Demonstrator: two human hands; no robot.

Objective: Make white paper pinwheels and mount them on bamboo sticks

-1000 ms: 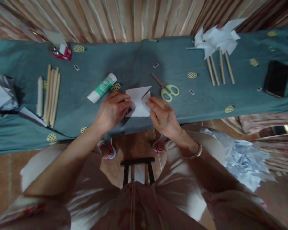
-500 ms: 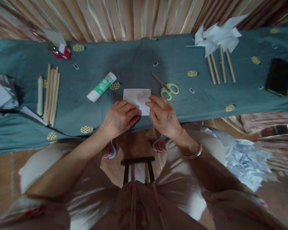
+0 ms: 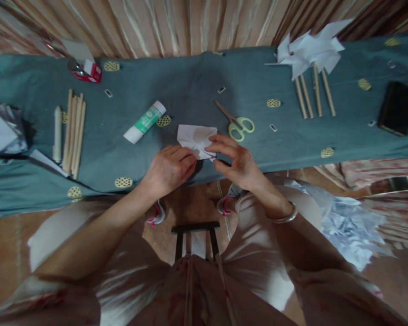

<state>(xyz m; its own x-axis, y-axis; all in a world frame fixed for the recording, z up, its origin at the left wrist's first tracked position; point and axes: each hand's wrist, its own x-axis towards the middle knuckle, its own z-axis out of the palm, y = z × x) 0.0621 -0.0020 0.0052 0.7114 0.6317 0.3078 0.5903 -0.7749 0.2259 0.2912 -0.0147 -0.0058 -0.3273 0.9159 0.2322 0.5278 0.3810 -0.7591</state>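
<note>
A small white paper square (image 3: 197, 136) with slits cut in from its corners is between my hands, near the table's front edge. My left hand (image 3: 173, 168) pinches its lower left part between thumb and fingers. On the right side, my right hand (image 3: 236, 162) has its thumb and fingers apart, the fingertips resting on the paper and the thumb below its lower right corner. Scissors (image 3: 238, 124) with light green handles lie just beyond my right hand. A glue stick (image 3: 144, 122) with a green label lies beyond my left hand.
Several wooden sticks (image 3: 75, 133) lie at left beside a white candle-like stick (image 3: 57, 133) and a paper stack (image 3: 2, 131). A red box (image 3: 90, 73) stands behind. White paper pinwheels (image 3: 313, 50) and a dark rectangular object (image 3: 397, 107) are at right. Paper scraps (image 3: 352, 226) lie below.
The paper has tilted and shifted slightly right, its near right corner lifting. My right thumb has moved away from its fingers and down. My left hand stays nearly in place.
</note>
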